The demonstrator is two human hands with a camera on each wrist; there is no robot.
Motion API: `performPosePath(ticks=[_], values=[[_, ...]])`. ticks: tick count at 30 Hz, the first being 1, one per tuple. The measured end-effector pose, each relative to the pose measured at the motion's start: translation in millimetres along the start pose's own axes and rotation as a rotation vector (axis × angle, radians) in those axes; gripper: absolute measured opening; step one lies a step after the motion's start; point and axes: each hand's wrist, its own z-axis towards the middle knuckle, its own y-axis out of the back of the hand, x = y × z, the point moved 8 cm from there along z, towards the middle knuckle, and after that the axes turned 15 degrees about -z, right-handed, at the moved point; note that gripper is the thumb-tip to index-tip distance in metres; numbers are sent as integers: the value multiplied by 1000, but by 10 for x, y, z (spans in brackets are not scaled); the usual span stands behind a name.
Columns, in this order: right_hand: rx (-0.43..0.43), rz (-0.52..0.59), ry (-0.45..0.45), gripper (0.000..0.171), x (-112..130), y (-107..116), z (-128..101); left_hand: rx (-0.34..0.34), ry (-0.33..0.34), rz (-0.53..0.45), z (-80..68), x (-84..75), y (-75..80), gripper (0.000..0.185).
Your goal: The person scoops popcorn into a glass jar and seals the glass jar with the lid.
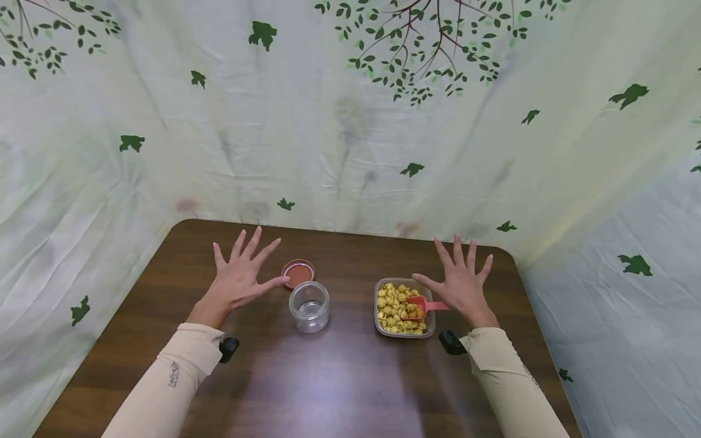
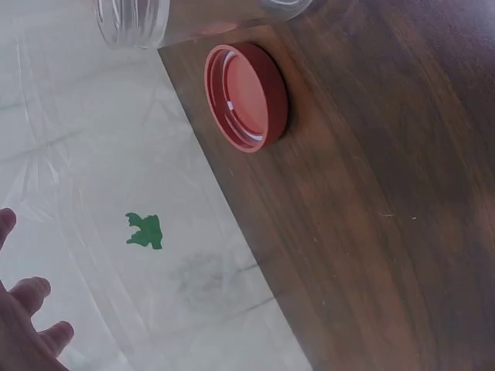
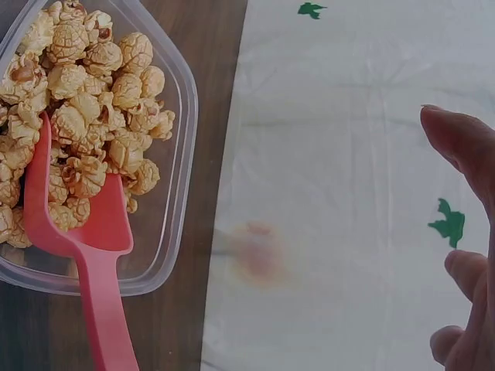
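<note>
Above the table [image 1: 339, 389], left hand [image 1: 239, 281] and right hand [image 1: 462, 285] spread wide, while the scoop [image 3: 93, 251] rests handle-outward in popcorn [image 3: 85, 108], presumably for easy grasping.

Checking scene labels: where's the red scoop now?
Head view, right of centre: the red scoop sits in the popcorn in the clear tub, near the right hand.

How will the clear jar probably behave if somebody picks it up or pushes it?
The jar looks empty, so it is probably light for its size. Its smooth wall may be slippery. Its round body could roll if tipped over.
</note>
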Motion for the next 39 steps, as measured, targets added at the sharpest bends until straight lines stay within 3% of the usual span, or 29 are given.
performPosePath(ticks=[8,19,28,39], values=[[14,0,-3,98,-23,5,-5,-17,-53,48,17,-55,-12,84],[43,6,-22,99,-136,9,-22,-42,-91,10,51,-220,-40,82],[59,26,-28,99,-275,-22,-57,-23,-142,-145,132,-411,-126,82],[41,41,-32,95,-416,-54,-91,-29,-160,-254,229,-633,-263,81]])
